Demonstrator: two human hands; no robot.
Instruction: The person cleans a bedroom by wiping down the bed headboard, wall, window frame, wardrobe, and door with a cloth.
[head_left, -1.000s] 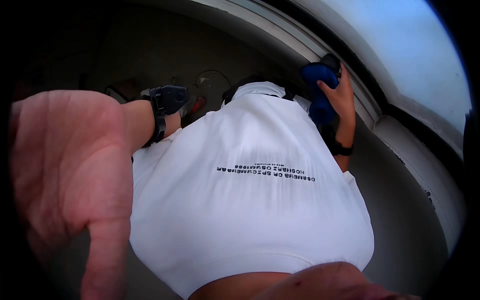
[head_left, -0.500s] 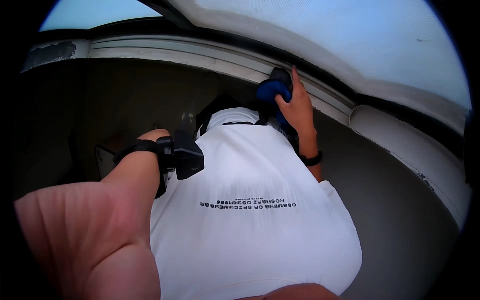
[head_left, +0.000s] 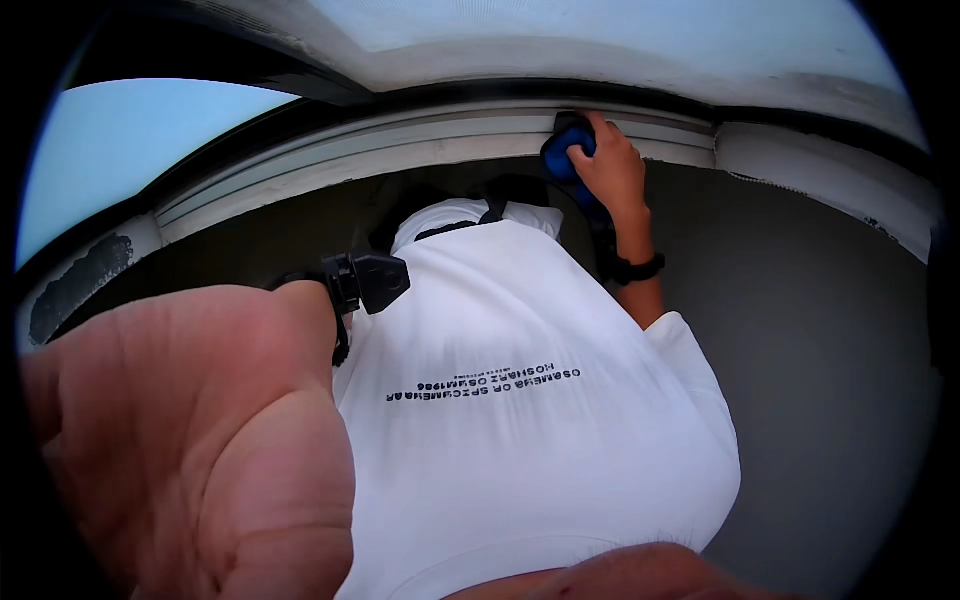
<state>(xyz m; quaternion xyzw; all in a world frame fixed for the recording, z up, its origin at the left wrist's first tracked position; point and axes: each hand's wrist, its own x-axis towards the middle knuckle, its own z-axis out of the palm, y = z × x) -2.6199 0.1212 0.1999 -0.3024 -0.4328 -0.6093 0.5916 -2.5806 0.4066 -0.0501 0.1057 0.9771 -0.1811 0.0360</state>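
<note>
My right hand [head_left: 614,168] grips a blue-and-black object [head_left: 568,150] at the light-coloured window track [head_left: 440,138]. The thumb lies across its blue part, and the other fingers reach over its far side. Its exact kind is not clear. A dark strap-like part hangs below it beside the wrist. My left hand [head_left: 205,430] is raised very close to the camera at the left, with the palm and heel showing. Its fingers fall outside the visible picture. A black strap with a device [head_left: 370,282] sits on the left wrist.
Window glass [head_left: 620,45] with a dark frame spans the top. A white padded-looking section [head_left: 820,175] continues the sill at right, and a worn dark patch [head_left: 80,285] marks the left end. A grey wall [head_left: 800,350] lies below. My white shirt [head_left: 540,450] fills the middle.
The view has turned and tilted. My right index finger, stretched upward before, now bends over the blue-and-black object. My left palm looms larger and higher in view.
</note>
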